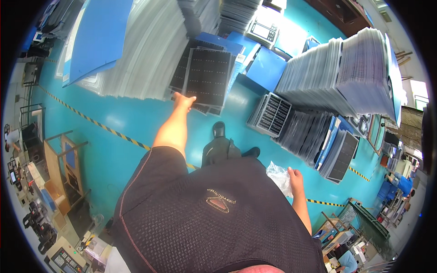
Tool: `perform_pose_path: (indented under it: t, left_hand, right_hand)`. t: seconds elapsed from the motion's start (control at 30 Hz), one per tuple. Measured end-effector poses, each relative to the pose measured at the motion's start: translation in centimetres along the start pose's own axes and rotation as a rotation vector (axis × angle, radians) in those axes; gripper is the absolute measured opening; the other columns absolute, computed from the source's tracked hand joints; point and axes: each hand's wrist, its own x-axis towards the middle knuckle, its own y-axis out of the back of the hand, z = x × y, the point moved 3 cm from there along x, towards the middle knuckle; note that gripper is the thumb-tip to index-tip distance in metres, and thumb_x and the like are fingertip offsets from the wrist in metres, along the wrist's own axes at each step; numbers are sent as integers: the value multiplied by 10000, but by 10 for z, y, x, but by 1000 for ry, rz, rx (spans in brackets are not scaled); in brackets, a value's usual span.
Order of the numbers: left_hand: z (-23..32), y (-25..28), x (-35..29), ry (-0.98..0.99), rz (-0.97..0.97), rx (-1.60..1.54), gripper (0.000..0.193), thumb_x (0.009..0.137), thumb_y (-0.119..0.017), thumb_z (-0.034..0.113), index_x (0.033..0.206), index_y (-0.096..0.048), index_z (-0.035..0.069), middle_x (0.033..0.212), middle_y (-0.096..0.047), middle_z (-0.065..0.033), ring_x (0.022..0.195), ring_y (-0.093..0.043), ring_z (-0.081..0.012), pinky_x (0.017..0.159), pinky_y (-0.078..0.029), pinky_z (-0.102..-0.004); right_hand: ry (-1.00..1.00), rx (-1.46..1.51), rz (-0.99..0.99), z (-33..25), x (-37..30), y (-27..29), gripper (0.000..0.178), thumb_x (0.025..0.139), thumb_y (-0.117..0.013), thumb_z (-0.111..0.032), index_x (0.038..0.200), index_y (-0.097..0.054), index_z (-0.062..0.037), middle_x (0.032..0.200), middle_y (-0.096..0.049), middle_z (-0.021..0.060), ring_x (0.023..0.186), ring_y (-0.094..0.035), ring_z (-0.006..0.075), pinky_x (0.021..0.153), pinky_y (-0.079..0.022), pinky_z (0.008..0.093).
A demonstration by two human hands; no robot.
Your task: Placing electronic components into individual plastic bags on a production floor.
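My left hand [184,102] reaches out ahead, its fingers closed at the lower left corner of a dark rectangular panel [208,75] marked with rows of small light dots. Behind that panel, more dark panels [178,73] lean at a slightly different angle. A crumpled clear plastic bag [279,178] hangs from my right hand [296,179], which is held low at my right side with the thumb and fingers pinched on it. How far the left fingers wrap behind the panel is hidden.
Tall stacks of clear sheets [145,54] rise at the left under a blue board [101,41]. Further stacks [314,75] and a pile of dark-windowed panels [273,114] line the right. Yellow-black tape [109,128] crosses the green floor [109,107]. People work at the far edges.
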Motion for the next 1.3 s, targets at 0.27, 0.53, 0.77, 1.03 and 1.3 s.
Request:
perform_pose_path:
  t: [0.27,0.53,0.77,1.03,1.3]
  left_hand:
    - [-20,-24,1,3,-96,211,758,705,-895,378,1195,-448,11,938,-679,-149,630,-634,-210,493,-519,-361]
    - [-84,-53,1,38,-224,-469,623,805,-815,335,1249,-467,71,1126,-626,-122,937,-631,-300,756,-542,-459]
    - [-53,-29,-35,-232,-529,-650,358,989,-601,204,1330,-492,187,1253,-619,-27,1096,-616,-205,846,-553,-467]
    - [47,51,-109,-859,-1006,-996,330,951,-562,-23,1259,-597,91,1222,-634,-34,1139,-580,-154,913,-516,-344]
    - [-119,-12,34,-27,-353,-569,381,971,-632,273,1290,-543,85,1245,-617,-70,1009,-630,-217,678,-583,-356]
  right_hand:
    - [-18,56,34,6,-6,1,429,911,-707,-399,938,-657,26,845,-648,59,791,-553,140,723,-464,302]
    - [-49,9,45,5,-4,4,454,925,-677,-422,997,-662,26,890,-657,67,836,-567,157,770,-463,314]
    - [12,-36,10,-16,5,6,461,894,-715,-423,957,-661,30,870,-659,85,814,-568,157,749,-471,323]
    - [2,-95,-28,-13,8,-1,427,914,-692,-405,944,-664,20,846,-641,53,794,-544,145,733,-454,318]
    - [-22,-120,12,-10,-6,-1,419,921,-687,-394,936,-671,24,830,-640,52,794,-548,142,729,-454,316]
